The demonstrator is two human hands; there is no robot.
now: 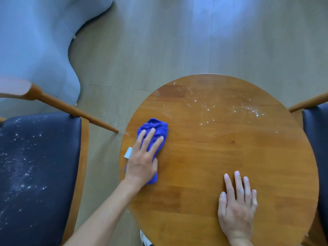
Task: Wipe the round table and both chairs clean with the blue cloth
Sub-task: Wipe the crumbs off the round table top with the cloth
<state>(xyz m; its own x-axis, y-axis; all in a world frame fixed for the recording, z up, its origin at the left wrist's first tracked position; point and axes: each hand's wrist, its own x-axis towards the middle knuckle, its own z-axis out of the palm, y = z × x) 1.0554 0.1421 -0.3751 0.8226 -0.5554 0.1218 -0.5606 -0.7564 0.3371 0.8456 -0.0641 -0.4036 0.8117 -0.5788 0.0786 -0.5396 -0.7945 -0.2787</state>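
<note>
Left hand (142, 161) presses the blue cloth (154, 129) flat-fingered on the worktop (221, 153); right hand (237, 206) rests spread. Far-side crumbs (204, 103) remain, left chair (40, 157) speckled, right chair (316, 139) probably untouched.

Table (230, 148): varnished wood, smooth, slight sheen. Cloth (154, 128): soft blue fabric, crumpled. Chair (40, 166) left of table: wooden frame, dark smooth leather-like seat. Floor (159, 41): pale matt planks.
</note>
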